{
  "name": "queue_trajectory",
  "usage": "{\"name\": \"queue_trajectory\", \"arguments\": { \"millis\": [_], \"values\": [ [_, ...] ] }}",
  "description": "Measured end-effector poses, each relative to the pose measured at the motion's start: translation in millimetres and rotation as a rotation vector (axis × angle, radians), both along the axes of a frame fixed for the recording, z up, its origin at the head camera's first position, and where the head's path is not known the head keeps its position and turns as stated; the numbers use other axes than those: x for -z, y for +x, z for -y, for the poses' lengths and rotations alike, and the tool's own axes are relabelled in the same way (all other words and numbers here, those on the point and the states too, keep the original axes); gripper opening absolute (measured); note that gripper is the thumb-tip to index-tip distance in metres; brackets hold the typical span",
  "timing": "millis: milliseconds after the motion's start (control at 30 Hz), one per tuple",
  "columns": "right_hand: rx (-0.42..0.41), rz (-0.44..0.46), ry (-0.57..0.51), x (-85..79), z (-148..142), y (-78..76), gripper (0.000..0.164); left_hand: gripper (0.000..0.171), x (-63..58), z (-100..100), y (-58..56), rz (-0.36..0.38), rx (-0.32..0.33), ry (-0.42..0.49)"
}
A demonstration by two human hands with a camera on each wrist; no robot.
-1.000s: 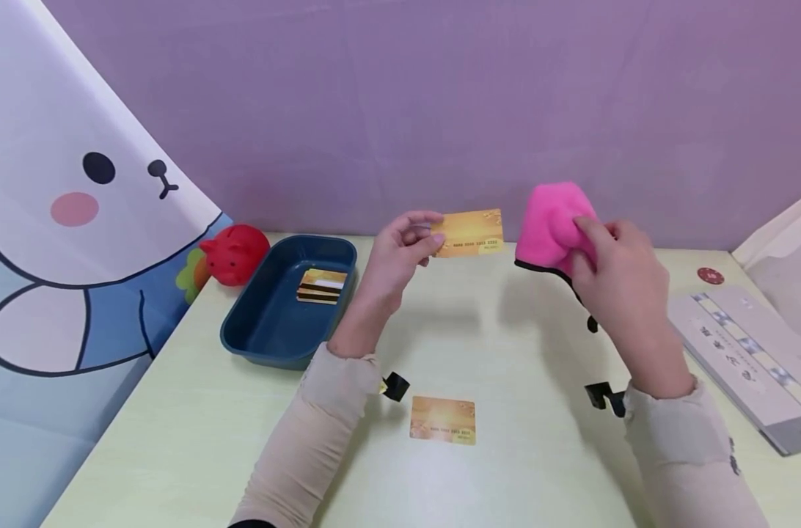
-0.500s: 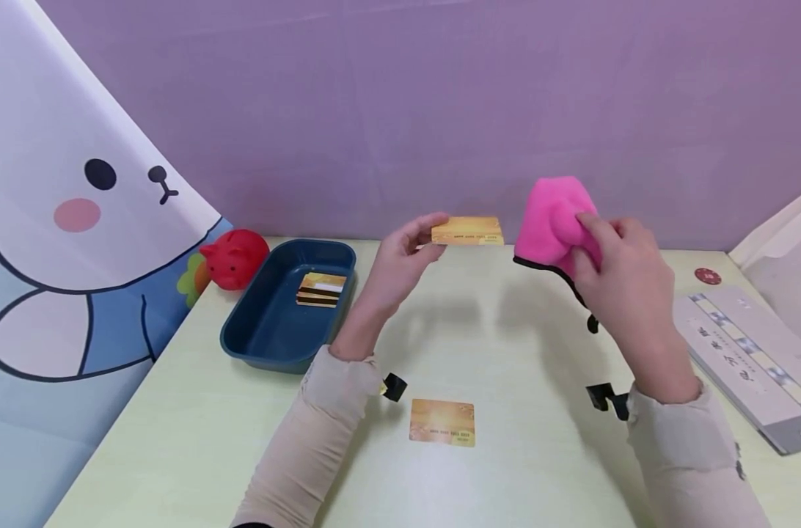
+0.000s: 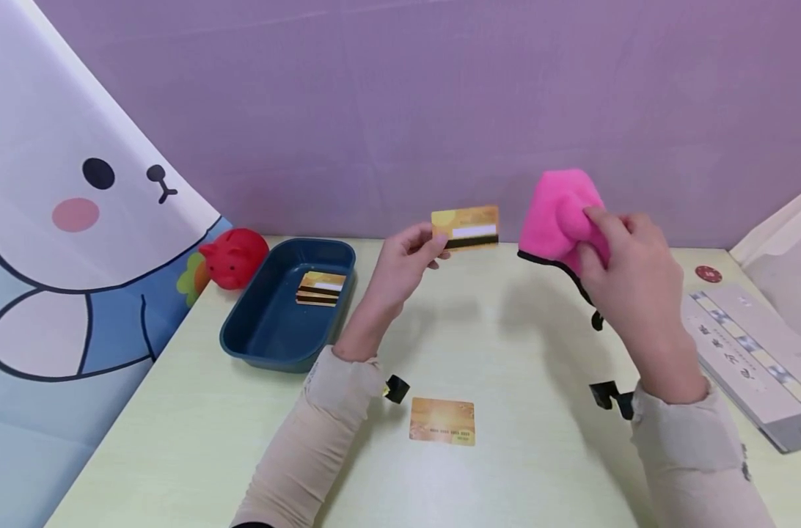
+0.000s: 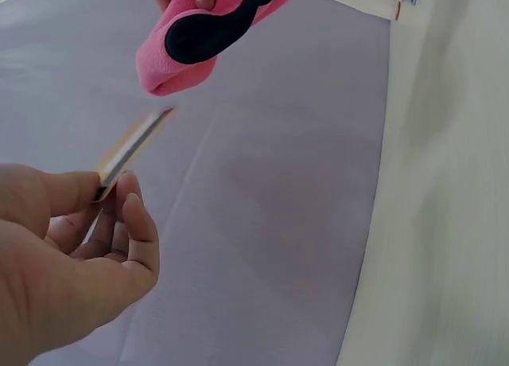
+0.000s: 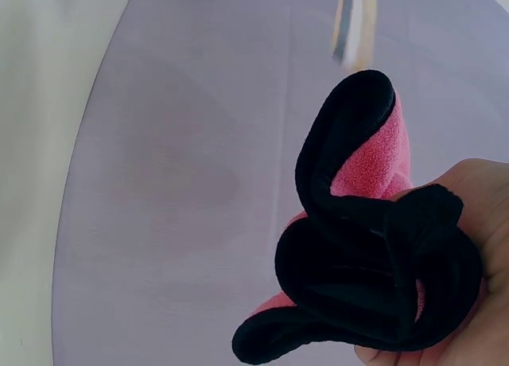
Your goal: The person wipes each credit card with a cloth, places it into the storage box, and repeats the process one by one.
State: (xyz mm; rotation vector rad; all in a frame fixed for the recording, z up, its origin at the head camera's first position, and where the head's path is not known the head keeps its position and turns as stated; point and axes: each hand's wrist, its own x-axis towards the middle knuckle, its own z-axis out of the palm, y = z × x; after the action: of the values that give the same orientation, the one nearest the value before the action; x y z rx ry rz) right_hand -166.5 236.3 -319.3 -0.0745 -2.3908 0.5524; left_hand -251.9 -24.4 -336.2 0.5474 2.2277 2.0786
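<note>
In the head view my left hand (image 3: 400,268) pinches a gold bank card (image 3: 465,227) by its left end, between thumb and fingers. The card's back, with a dark stripe and a white strip, faces me above the table. To its right, my right hand (image 3: 634,279) grips a pink fleece cloth (image 3: 559,213) with black edging, bunched into folds. A narrow gap separates cloth and card. The right wrist view shows the cloth's black edge (image 5: 342,270) looping in several folds. Another gold card (image 3: 442,422) lies face up on the table nearer me.
A blue tray (image 3: 242,348) at the left holds several stacked cards (image 3: 320,288). Beside it sits a red piggy bank (image 3: 234,258). A grey box (image 3: 757,359) and a red chip (image 3: 708,273) lie at the right. A purple backdrop (image 3: 400,110) rises behind the table (image 3: 519,469).
My left hand has flipped the card from its numbered front to its striped back. My right hand, still gripping the pink cloth, has shifted slightly up and to the right.
</note>
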Motion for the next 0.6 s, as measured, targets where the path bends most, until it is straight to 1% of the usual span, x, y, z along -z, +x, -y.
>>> {"name": "queue_trajectory", "arguments": {
  "millis": [33,100,200,233,300,367,467,600],
  "values": [
    [0.002,-0.008,0.001,-0.3,0.0,0.1,0.040,0.023,-0.1,-0.2,-0.1,0.011,0.004,0.010],
    [0.002,-0.025,0.003,-0.6,0.0,0.3,0.039,0.030,-0.3,-0.2,-0.3,0.019,0.007,0.029],
    [-0.005,-0.041,0.006,-2.0,1.3,1.0,0.039,0.045,0.0,-0.6,-1.1,-0.003,0.007,0.066],
    [-0.011,-0.047,0.007,-2.5,2.0,1.4,0.039,0.048,0.3,-0.7,-1.3,-0.012,0.007,0.074],
    [-0.036,-0.065,0.013,-3.4,3.5,2.1,0.038,0.049,1.3,-0.8,-1.9,-0.031,0.011,0.089],
    [-0.070,-0.088,0.024,-3.9,5.4,2.9,0.038,0.046,2.5,-1.3,-2.3,-0.041,0.013,0.094],
    [-0.143,-0.136,0.058,-4.0,9.0,3.4,0.037,0.043,3.9,-3.4,-2.5,-0.046,0.012,0.089],
    [-0.260,-0.205,0.139,-1.8,18.0,2.3,0.039,0.042,5.9,-9.3,-1.1,-0.033,0.017,0.067]
  ]
}}
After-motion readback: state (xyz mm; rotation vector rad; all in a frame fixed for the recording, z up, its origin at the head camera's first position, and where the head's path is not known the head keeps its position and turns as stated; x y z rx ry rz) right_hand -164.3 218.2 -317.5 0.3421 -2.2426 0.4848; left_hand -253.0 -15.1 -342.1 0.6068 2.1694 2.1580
